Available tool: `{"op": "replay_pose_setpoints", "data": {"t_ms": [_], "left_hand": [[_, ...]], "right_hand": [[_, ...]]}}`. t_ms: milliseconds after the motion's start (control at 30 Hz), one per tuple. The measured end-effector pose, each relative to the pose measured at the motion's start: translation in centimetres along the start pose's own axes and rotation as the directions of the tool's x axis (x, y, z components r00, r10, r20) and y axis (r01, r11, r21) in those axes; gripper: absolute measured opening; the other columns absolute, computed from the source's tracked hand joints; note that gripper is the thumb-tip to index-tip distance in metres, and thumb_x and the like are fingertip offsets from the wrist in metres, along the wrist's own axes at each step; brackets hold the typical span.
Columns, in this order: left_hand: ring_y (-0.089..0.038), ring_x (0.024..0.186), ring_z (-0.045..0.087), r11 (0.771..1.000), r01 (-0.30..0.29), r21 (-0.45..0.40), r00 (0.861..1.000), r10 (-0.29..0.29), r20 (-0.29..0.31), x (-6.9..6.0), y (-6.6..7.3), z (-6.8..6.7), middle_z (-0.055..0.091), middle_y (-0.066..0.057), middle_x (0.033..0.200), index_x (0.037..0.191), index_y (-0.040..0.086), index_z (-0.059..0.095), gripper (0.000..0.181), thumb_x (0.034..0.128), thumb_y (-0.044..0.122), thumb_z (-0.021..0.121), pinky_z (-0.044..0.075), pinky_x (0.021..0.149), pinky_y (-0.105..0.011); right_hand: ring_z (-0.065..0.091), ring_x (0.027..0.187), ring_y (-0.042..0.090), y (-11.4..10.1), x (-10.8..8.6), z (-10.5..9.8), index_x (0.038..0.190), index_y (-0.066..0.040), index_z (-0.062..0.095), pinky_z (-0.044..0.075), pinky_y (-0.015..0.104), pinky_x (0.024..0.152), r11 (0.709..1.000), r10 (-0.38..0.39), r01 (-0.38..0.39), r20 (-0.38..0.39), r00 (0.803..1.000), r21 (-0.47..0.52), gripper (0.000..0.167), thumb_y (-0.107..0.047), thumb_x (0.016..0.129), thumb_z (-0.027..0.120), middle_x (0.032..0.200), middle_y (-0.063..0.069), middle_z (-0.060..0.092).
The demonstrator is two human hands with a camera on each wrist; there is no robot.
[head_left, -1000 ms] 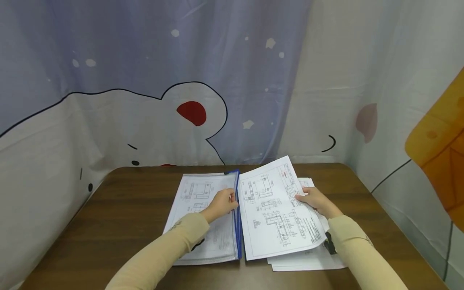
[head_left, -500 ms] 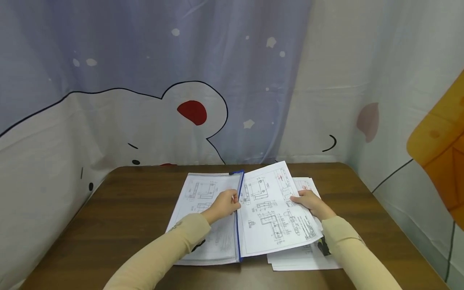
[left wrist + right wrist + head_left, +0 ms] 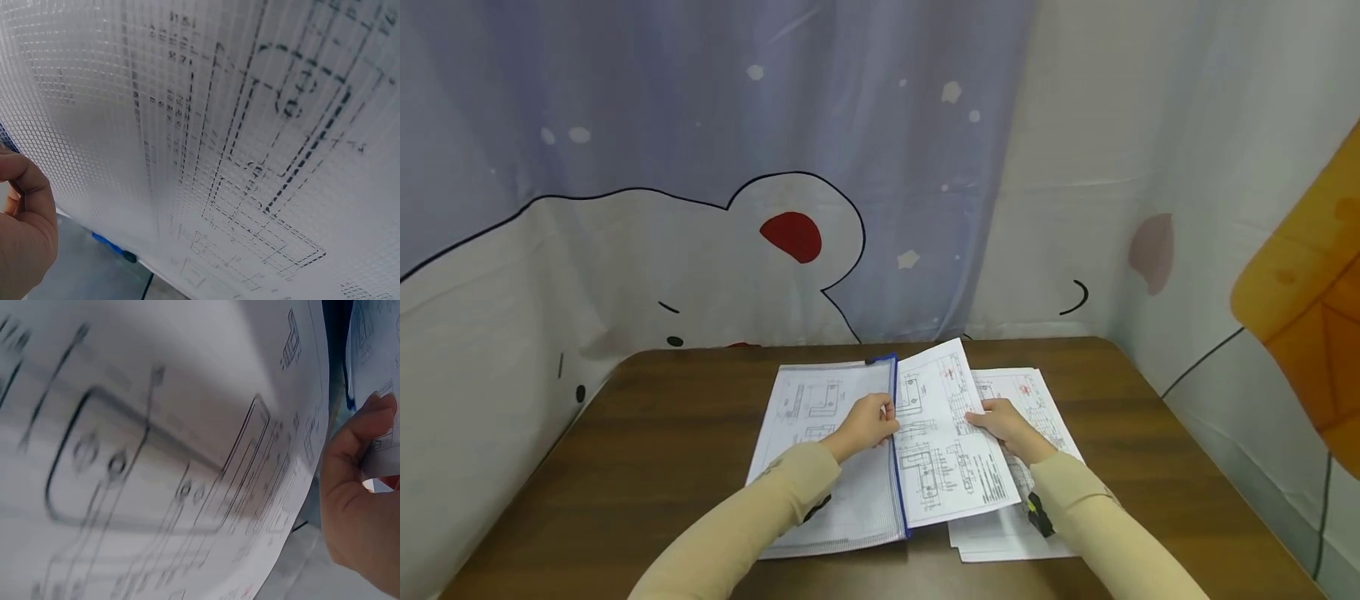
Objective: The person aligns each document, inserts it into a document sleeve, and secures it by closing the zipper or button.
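Note:
A clear mesh zip folder (image 3: pixel 842 521) with a blue edge lies on the left, a printed drawing showing through it. At that blue edge, my left hand (image 3: pixel 867 422) pinches the folder with curled fingers. My right hand (image 3: pixel 1009 427) grips the right side of a sheet of paper (image 3: pixel 955 479) printed with technical drawings, thumb on top. The sheet's left part is inside the folder's mouth, behind the blue edge. In the left wrist view, the mesh (image 3: pixel 187 125) fills most of the picture beside the curled fingers. The right wrist view shows the thumb (image 3: pixel 375 415) on the paper.
More printed sheets (image 3: pixel 1048 425) lie in a stack under my right hand and forearm. Both rest on a dark brown wooden table (image 3: pixel 647 442). A patterned curtain (image 3: pixel 925 167) hangs behind the table and along its sides.
My right hand has moved left with the sheet, so more of it is inside the folder. More of the stack beneath shows. The left hand has stayed at the blue edge.

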State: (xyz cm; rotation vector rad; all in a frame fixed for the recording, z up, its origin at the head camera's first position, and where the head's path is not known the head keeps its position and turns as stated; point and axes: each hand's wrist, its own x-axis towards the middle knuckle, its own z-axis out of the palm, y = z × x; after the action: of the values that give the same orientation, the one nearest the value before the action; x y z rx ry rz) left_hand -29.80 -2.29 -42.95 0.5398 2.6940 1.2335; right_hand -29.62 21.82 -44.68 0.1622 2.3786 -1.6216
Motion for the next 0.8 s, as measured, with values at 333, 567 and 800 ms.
{"op": "replay_pose_setpoints", "data": {"t_ms": [333, 567, 800], "left_hand": [[-0.007, 0.041, 0.042, 0.999, -0.039, 0.013, 0.999, 0.039, -0.019, 0.1, 0.3, 0.3, 0.042, 0.004, 0.047, 0.071, 0.005, 0.046, 0.018, 0.0786, -0.007, 0.056, 0.033, 0.040, -0.013], [-0.005, 0.042, 0.040, 0.996, -0.072, 0.045, 0.997, 0.073, -0.007, 0.1, 0.8, 1.2, 0.042, 0.005, 0.050, 0.072, 0.008, 0.046, 0.018, 0.0798, -0.004, 0.056, 0.032, 0.041, -0.013], [-0.004, 0.043, 0.035, 0.990, -0.126, 0.058, 0.990, 0.129, -0.054, 0.8, 1.7, 1.6, 0.039, 0.006, 0.051, 0.071, 0.007, 0.046, 0.017, 0.0777, -0.005, 0.057, 0.028, 0.042, -0.013]], "right_hand": [[0.066, 0.064, 0.012, -0.8, 0.0, 3.4, 0.111, 0.011, 0.057, 0.056, 0.025, 0.061, 1.000, 0.012, -0.011, -0.014, 1.000, 0.008, 0.027, -0.011, 0.094, 0.053, 0.086, 0.013, 0.068], [0.069, 0.069, 0.019, -1.7, 0.0, 5.3, 0.107, 0.011, 0.059, 0.057, 0.028, 0.065, 0.998, -0.019, 0.019, 0.002, 1.000, 0.053, 0.024, -0.008, 0.092, 0.055, 0.091, 0.020, 0.069], [0.067, 0.065, 0.018, -1.8, 0.2, 6.0, 0.100, 0.010, 0.060, 0.055, 0.024, 0.060, 0.996, -0.041, 0.042, -0.006, 0.999, 0.074, 0.022, -0.009, 0.090, 0.057, 0.082, 0.016, 0.068]]}}
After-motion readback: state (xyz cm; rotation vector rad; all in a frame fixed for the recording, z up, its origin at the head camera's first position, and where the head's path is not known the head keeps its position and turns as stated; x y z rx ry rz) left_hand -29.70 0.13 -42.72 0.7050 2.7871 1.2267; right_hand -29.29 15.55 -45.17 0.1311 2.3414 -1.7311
